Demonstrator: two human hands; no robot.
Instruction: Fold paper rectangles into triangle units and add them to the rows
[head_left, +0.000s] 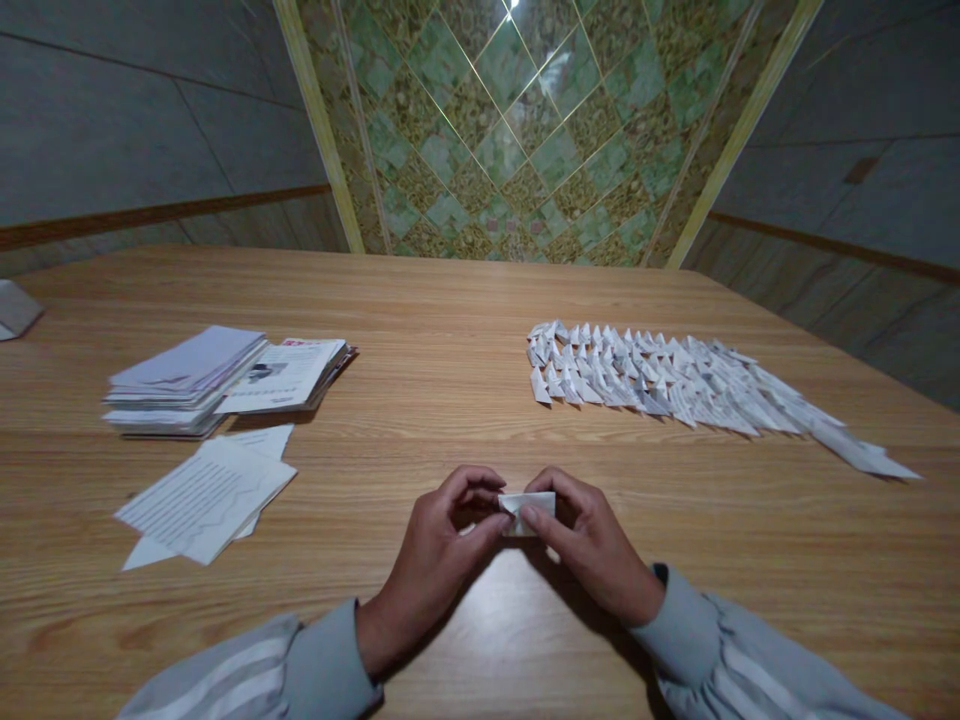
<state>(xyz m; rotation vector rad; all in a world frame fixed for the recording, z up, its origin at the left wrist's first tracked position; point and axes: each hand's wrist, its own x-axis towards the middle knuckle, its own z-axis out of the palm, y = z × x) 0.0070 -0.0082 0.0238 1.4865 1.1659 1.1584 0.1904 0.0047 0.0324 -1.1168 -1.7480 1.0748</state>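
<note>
A small folded piece of white paper (541, 503) is held between my two hands, just above the wooden table near its front. My left hand (450, 540) grips the paper's left end, thumb in front and fingers curled behind. On the other side, my right hand (592, 535) pinches it with the thumb pressed on its front face. The fingertips behind the paper are partly hidden. Farther off to the right, several rows of folded paper pieces (645, 370) with pointed tips lie nested together.
Left on the table (420, 310) stand a stack of paper (187, 360) and a pile of printed sheets (292, 370). Loose lined sheets (210, 495) lie nearer me. A pale box-like object (16, 310) sits at the far left edge. A tiled wall (517, 140) rises behind the table.
</note>
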